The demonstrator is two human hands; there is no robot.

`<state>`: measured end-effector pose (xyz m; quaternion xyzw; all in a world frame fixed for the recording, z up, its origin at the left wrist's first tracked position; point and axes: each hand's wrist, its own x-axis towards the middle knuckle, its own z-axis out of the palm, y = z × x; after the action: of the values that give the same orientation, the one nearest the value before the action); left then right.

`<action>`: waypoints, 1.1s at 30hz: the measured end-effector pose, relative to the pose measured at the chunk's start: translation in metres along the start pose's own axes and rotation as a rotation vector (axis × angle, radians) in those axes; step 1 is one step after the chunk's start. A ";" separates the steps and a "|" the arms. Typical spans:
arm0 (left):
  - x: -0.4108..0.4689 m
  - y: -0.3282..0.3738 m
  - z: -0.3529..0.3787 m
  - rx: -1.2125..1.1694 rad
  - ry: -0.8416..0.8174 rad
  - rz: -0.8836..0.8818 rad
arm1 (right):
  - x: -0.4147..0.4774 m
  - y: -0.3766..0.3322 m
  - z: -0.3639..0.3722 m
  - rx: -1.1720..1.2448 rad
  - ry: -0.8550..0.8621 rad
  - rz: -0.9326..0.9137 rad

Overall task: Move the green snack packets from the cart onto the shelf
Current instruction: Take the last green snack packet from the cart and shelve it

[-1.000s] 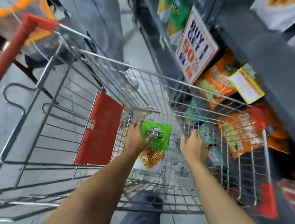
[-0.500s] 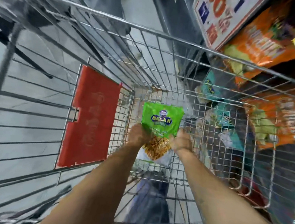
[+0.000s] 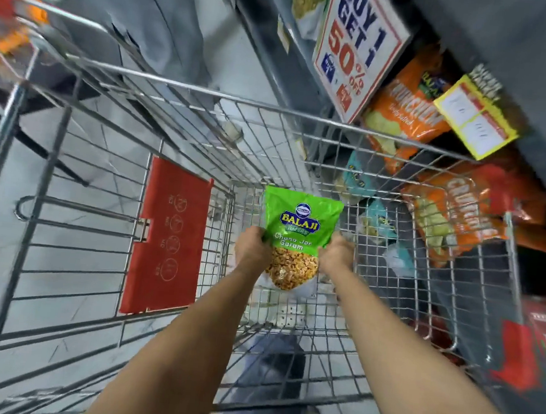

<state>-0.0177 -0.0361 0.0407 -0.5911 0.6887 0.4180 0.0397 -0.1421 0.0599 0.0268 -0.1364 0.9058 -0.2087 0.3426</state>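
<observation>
Packet (image 3: 301, 222), green with a clear window of yellow snack at its lower end, is held upright inside the cart (image 3: 228, 97), down in the basket and clear of the wire floor as far as the view lets me judge. Left hand (image 3: 252, 248) pinches its left edge and right hand (image 3: 337, 253) pinches its right edge, both at about mid-height, thumbs toward the camera; the fingers behind are hidden by the bag.

By my reading, the step in hand is the pick-up: the packet is gripped but sits below the cart's rim. I can make out no other green packet in the basket, though the floor under the hands is partly covered.

Next move, as I judge it, calls for lifting the packet straight up over the near-right wire wall, then carrying it right to the shelf (image 3: 526, 47), where orange bags (image 3: 405, 112) already lie under a sale sign (image 3: 358, 42) and a yellow tag (image 3: 477, 119). A soft bag like this should bend easily, so a light two-sided hold ought to do, and one hand could probably take it alone for the reach.
</observation>
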 end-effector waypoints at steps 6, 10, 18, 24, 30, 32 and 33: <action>-0.015 0.002 -0.005 0.083 0.030 0.078 | -0.017 0.010 -0.008 0.070 0.021 -0.032; -0.058 0.060 -0.023 0.037 0.040 0.251 | -0.048 0.013 -0.077 0.150 0.192 -0.110; -0.134 0.159 -0.022 -0.199 -0.111 0.633 | -0.114 0.057 -0.206 0.383 0.509 -0.219; -0.217 0.265 -0.004 -0.092 -0.227 0.950 | -0.182 0.119 -0.315 0.526 0.760 -0.269; -0.340 0.332 0.052 -0.038 -0.390 1.225 | -0.254 0.217 -0.388 0.674 1.005 -0.164; -0.374 0.337 0.088 -0.051 -0.440 1.185 | -0.281 0.257 -0.400 0.670 1.069 -0.109; -0.389 0.337 0.106 -0.026 -0.445 1.193 | -0.291 0.275 -0.404 0.674 1.089 -0.082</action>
<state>-0.2337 0.3168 0.3637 -0.0052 0.8698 0.4891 -0.0651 -0.2322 0.5291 0.3353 0.0696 0.8287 -0.5345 -0.1507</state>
